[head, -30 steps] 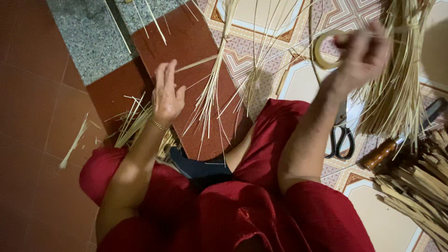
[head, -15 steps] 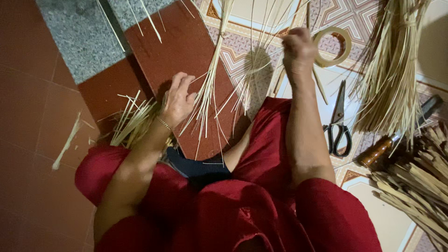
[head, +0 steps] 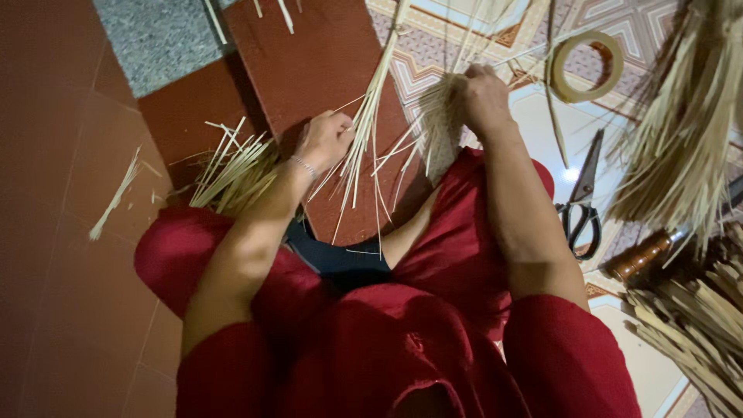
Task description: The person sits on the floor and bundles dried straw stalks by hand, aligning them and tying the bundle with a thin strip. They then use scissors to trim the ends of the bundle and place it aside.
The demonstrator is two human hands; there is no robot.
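straw stalks, pale and thin, hang in a loose bundle at the centre of the view, their cut ends fanning down over the person's lap. left hand sits at about 9 o'clock from the bundle, its grip curled shut around the stalks' lower part. right hand, at about 2 o'clock from the left hand, has its grip closed on a second tuft of straw just beside the first.

floor under the left side is dark red-brown tile; at 12 o'clock a speckled grey slab meets it, and toward 1 o'clock the tiles turn pale with a pink and blue pattern. short straw offcuts lie scattered at 9 o'clock, near the left knee, with one stray piece further out. a roll of tape lies at 2 o'clock, black-handled scissors at 3 o'clock, a brown turned wooden handle just past them. a big sheaf of dried straw fills the right edge, and thicker bamboo-like strips pile at 4 o'clock. red clothing covers the lap.
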